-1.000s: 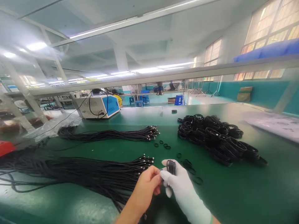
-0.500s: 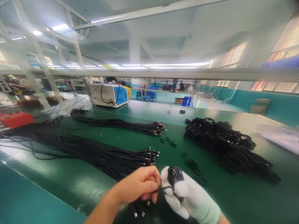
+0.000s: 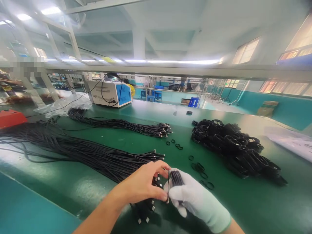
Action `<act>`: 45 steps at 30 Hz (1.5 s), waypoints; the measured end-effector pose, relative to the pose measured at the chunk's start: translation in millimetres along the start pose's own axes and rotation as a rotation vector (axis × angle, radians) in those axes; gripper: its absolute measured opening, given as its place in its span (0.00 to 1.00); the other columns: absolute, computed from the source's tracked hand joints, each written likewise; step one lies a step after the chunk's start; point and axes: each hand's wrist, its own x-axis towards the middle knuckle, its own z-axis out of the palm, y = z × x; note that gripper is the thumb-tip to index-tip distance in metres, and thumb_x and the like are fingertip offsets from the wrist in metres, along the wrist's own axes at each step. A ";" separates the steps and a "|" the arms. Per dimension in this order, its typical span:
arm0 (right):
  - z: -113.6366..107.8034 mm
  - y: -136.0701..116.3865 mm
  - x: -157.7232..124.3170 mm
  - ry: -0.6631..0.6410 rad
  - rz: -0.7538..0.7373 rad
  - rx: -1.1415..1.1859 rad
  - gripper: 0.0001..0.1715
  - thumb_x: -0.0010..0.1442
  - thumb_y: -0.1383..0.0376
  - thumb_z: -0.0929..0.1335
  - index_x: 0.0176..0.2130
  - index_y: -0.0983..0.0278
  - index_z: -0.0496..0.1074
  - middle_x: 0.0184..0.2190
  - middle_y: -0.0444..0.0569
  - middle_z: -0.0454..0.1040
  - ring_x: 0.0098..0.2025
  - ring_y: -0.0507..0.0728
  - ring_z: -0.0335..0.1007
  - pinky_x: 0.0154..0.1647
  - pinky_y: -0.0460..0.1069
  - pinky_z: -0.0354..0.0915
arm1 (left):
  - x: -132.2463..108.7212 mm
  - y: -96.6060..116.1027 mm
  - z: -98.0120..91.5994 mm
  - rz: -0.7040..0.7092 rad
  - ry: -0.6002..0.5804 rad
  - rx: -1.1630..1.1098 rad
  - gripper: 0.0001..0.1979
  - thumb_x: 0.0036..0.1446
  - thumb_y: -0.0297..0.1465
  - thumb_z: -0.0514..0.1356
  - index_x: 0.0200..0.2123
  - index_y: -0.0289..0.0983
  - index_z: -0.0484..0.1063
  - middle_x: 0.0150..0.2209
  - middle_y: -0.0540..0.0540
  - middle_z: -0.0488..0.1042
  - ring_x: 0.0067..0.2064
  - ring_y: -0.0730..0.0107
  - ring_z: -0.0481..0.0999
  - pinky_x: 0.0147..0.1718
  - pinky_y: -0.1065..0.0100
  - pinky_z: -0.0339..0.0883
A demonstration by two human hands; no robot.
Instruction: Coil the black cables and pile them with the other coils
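The coil (image 3: 175,178) of black cable sits low in the middle of my view, wound around the fingers of my gloved right hand (image 3: 195,200), which is closed around it just above the table (image 3: 243,208). My bare left hand (image 3: 143,183) is touching it from the left, thumb and fingers pinched on a thin strand (image 3: 168,180) that stands upright beside the coil. A few plug ends (image 3: 145,213) hang below my hands. Left of them the near bundle (image 3: 92,156) of straight cables stretches away, and the far bundle (image 3: 126,125) lies behind it. Small black bands (image 3: 175,144) are scattered between the bundles and the pile (image 3: 234,146) of finished coils on the right. A white and blue box (image 3: 110,93) stands at the far edge.
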 end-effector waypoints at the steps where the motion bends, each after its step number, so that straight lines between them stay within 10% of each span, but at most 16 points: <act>1: 0.5 2.4 2.2 -0.002 0.033 -0.069 0.33 0.44 0.68 0.71 0.50 0.67 0.61 0.25 0.43 0.69 0.16 0.46 0.59 0.10 0.40 0.58 | 0.1 -0.8 2.4 0.004 -0.015 -0.008 0.32 0.37 0.28 0.67 0.49 0.46 0.66 0.47 0.52 0.71 0.46 0.65 0.68 0.40 0.71 0.60; 11: 1.3 42.3 20.0 0.368 -0.114 -0.649 0.51 0.41 0.71 0.69 0.62 0.61 0.49 0.33 0.47 0.73 0.31 0.57 0.71 0.34 0.51 0.67 | 6.3 10.3 16.9 -0.037 -0.075 0.527 0.23 0.37 0.42 0.65 0.37 0.38 0.70 0.35 0.46 0.71 0.38 0.56 0.69 0.34 0.63 0.62; 16: 22.7 5.9 2.8 0.443 -0.226 -0.913 0.19 0.43 0.70 0.67 0.39 0.60 0.70 0.37 0.47 0.71 0.38 0.57 0.69 0.42 0.52 0.65 | 22.7 -5.3 -3.0 -0.127 -0.302 0.185 0.06 0.47 0.31 0.56 0.29 0.37 0.71 0.27 0.52 0.72 0.28 0.71 0.69 0.24 0.73 0.60; 21: 20.1 -9.4 -10.9 -0.003 -0.171 -0.218 0.22 0.40 0.66 0.71 0.37 0.61 0.64 0.53 0.51 0.61 0.19 0.46 0.64 0.14 0.43 0.57 | 18.7 -17.6 13.9 -0.130 -0.295 0.120 0.09 0.49 0.27 0.50 0.23 0.37 0.70 0.21 0.52 0.71 0.24 0.74 0.67 0.22 0.75 0.58; 24: 7.4 -3.2 -13.0 -0.213 -0.169 0.165 0.30 0.41 0.60 0.74 0.42 0.59 0.61 0.43 0.51 0.70 0.12 0.43 0.57 0.09 0.40 0.48 | 8.5 -14.0 18.0 -0.193 -0.274 -0.195 0.05 0.48 0.28 0.54 0.26 0.36 0.69 0.21 0.51 0.72 0.21 0.76 0.66 0.21 0.74 0.60; 29: 0.6 6.3 -10.2 -0.301 -0.189 0.199 0.35 0.42 0.53 0.75 0.45 0.58 0.58 0.24 0.44 0.72 0.14 0.46 0.60 0.13 0.40 0.53 | -0.2 5.9 15.2 -0.103 0.067 -0.693 0.10 0.43 0.24 0.62 0.33 0.33 0.69 0.28 0.47 0.75 0.25 0.75 0.71 0.28 0.72 0.65; 36: 2.0 8.7 -10.0 -0.254 -0.196 0.159 0.38 0.43 0.54 0.75 0.49 0.58 0.59 0.25 0.46 0.73 0.16 0.48 0.62 0.17 0.41 0.55 | 11.6 12.5 35.1 -0.084 0.176 -0.773 0.08 0.45 0.23 0.63 0.31 0.32 0.69 0.25 0.49 0.74 0.26 0.74 0.72 0.29 0.72 0.65; 42: -1.0 6.1 -8.2 -0.247 -0.162 0.250 0.39 0.47 0.60 0.72 0.55 0.63 0.57 0.26 0.48 0.72 0.18 0.48 0.64 0.16 0.41 0.55 | 2.2 28.9 10.8 0.073 0.344 -0.307 0.14 0.53 0.28 0.57 0.44 0.40 0.72 0.45 0.46 0.74 0.46 0.65 0.70 0.46 0.65 0.62; 45: -0.6 10.3 -7.8 -0.381 -0.034 0.337 0.33 0.47 0.57 0.70 0.50 0.66 0.62 0.26 0.49 0.72 0.16 0.49 0.64 0.15 0.42 0.57 | 3.9 36.7 -3.8 0.147 0.063 -0.056 0.17 0.51 0.27 0.58 0.44 0.45 0.74 0.44 0.49 0.73 0.44 0.66 0.70 0.45 0.66 0.62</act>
